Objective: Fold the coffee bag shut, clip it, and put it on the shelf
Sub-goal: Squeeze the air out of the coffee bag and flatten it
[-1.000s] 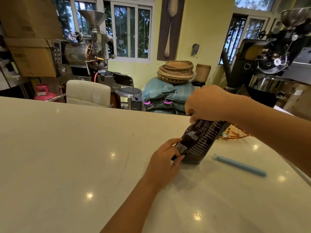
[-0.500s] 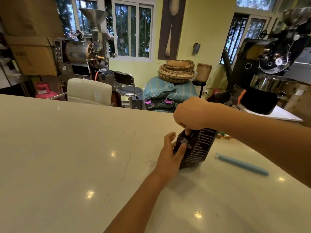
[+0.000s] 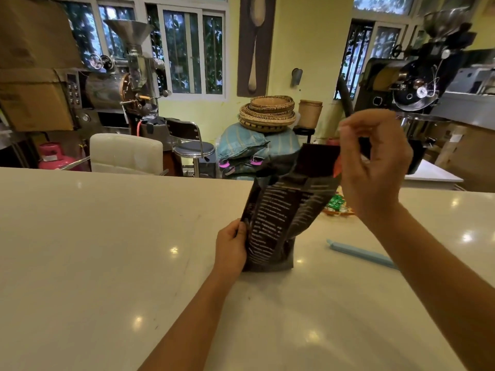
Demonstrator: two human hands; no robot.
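Now your left hand (image 3: 231, 250) grips the lower left edge of the coffee bag (image 3: 278, 223), which stands on the white counter (image 3: 107, 250) with its base down and its top stretched tall. Your right hand (image 3: 375, 167) pinches the bag's top edge. Just right of the bag, the blue clip (image 3: 360, 253) lies flat on the counter, untouched.

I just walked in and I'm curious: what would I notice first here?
First, the tall dark coffee bag with white print standing mid-counter, its base steadied by the left hand while the right hand pinches its raised top. Beside it, to the right, lies a long pale-blue plastic clip on the glossy white counter.
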